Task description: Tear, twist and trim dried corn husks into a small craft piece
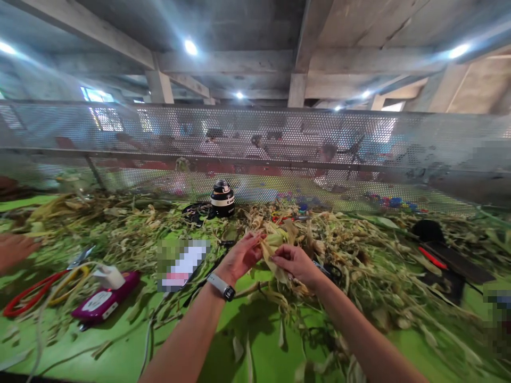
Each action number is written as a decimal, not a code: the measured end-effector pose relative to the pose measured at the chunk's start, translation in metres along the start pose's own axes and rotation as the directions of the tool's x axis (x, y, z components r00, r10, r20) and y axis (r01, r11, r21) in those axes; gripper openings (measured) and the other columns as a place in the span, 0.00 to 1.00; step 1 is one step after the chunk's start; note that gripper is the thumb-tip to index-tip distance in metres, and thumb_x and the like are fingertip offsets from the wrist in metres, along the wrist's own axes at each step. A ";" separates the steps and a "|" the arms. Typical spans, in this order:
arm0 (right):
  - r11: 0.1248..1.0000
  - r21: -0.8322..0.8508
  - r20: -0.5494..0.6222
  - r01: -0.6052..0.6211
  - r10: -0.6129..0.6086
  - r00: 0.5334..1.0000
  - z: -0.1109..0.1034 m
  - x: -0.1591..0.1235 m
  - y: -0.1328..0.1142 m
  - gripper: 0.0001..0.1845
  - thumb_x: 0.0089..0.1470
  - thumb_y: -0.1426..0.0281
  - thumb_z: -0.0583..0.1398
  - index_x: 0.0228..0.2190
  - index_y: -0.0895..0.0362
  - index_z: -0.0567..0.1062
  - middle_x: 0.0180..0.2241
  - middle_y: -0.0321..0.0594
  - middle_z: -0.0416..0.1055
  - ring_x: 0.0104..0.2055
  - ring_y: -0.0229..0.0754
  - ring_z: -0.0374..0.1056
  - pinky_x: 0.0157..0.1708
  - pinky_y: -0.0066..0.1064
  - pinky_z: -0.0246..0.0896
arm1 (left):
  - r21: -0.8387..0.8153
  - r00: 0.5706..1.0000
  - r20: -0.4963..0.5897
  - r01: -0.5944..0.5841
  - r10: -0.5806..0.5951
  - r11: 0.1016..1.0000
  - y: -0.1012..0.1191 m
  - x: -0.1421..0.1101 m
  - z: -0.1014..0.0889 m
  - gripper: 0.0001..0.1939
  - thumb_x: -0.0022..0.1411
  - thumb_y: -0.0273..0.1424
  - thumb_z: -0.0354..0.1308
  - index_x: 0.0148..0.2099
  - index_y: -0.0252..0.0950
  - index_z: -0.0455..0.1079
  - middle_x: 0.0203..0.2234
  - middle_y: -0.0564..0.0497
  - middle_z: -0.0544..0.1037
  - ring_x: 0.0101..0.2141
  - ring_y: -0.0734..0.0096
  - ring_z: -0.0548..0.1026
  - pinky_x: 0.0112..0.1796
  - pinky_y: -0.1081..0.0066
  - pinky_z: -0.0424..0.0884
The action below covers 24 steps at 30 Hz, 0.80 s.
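My left hand (239, 257) and my right hand (295, 263) are both closed on a bundle of dry corn husks (275, 242), held just above a green table (223, 340). The left hand, with a watch on its wrist, pinches the husks from the left. From the right, my other hand's fingers grip the lower part of the bundle. Loose husks and leaves (359, 255) lie piled all around the hands.
A magenta device with a white plug (104, 298) and red and yellow cables (35, 292) lie at the left. A black and white jug (222, 198) stands at the back by a perforated metal screen (279, 143). Another person's hand (14, 250) shows at the far left. A black tool with red (443, 263) lies right.
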State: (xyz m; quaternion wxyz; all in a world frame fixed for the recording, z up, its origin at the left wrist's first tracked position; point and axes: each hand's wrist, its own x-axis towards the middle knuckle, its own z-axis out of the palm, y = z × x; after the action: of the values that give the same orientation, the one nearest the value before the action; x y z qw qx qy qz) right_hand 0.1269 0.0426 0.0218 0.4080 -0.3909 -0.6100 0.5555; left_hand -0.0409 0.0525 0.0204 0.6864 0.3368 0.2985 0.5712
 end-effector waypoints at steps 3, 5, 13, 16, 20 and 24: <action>0.998 -0.055 -0.007 0.016 -0.016 1.000 -0.001 0.001 0.002 0.12 0.38 0.64 0.65 0.19 0.58 0.69 0.13 0.26 0.60 0.13 0.27 0.49 0.11 0.20 0.41 | 0.120 0.998 -0.047 0.039 -0.034 0.992 -0.001 0.001 -0.001 0.14 0.42 0.31 0.67 0.27 0.35 0.64 0.22 0.57 0.73 0.20 0.82 0.68 0.21 0.81 0.63; 0.997 -0.076 -0.026 0.032 -0.034 0.999 -0.001 0.003 0.004 0.11 0.37 0.65 0.65 0.19 0.58 0.69 0.13 0.27 0.61 0.14 0.28 0.51 0.13 0.21 0.43 | 0.162 0.995 -0.095 0.003 0.013 0.987 -0.004 0.001 0.001 0.15 0.42 0.33 0.67 0.26 0.35 0.63 0.19 0.59 0.71 0.21 0.82 0.69 0.22 0.81 0.64; 0.991 -0.134 -0.025 0.031 -0.034 0.999 -0.003 0.006 0.013 0.11 0.37 0.65 0.65 0.18 0.58 0.70 0.14 0.28 0.62 0.16 0.30 0.53 0.14 0.20 0.44 | -0.120 0.949 -0.298 -0.147 0.105 0.982 0.001 0.009 0.001 0.09 0.46 0.27 0.64 0.26 0.34 0.64 0.16 0.60 0.68 0.15 0.85 0.64 0.17 0.83 0.60; 0.994 -0.101 -0.046 -0.042 0.038 0.998 -0.006 0.006 0.015 0.13 0.36 0.63 0.65 0.19 0.58 0.69 0.13 0.27 0.60 0.14 0.29 0.51 0.12 0.20 0.42 | -0.263 0.950 -0.303 -0.156 0.072 0.952 0.014 0.013 -0.010 0.08 0.54 0.26 0.58 0.25 0.33 0.63 0.15 0.60 0.65 0.14 0.87 0.61 0.16 0.85 0.60; 0.991 0.050 -0.185 -0.128 0.135 0.973 -0.009 0.006 0.010 0.19 0.36 0.56 0.65 0.22 0.57 0.67 0.14 0.27 0.62 0.13 0.28 0.51 0.12 0.21 0.42 | -0.279 0.941 -0.331 -0.176 0.078 0.944 0.016 0.013 -0.014 0.10 0.55 0.29 0.59 0.24 0.33 0.62 0.14 0.60 0.65 0.14 0.87 0.61 0.16 0.85 0.59; 0.992 0.127 -0.297 -0.019 0.056 0.953 -0.010 0.007 0.010 0.23 0.32 0.53 0.66 0.21 0.58 0.68 0.15 0.28 0.62 0.16 0.29 0.53 0.15 0.22 0.44 | 0.075 0.988 -0.154 -0.012 0.024 0.997 -0.002 0.004 0.002 0.16 0.51 0.40 0.61 0.30 0.30 0.70 0.19 0.53 0.72 0.19 0.80 0.68 0.19 0.81 0.62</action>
State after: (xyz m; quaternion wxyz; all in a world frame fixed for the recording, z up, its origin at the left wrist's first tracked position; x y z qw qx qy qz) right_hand 0.1337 0.0538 0.0129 0.5082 -0.4565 -0.4983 0.5339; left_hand -0.0377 0.0555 0.0199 0.6432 0.3191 0.3686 0.5904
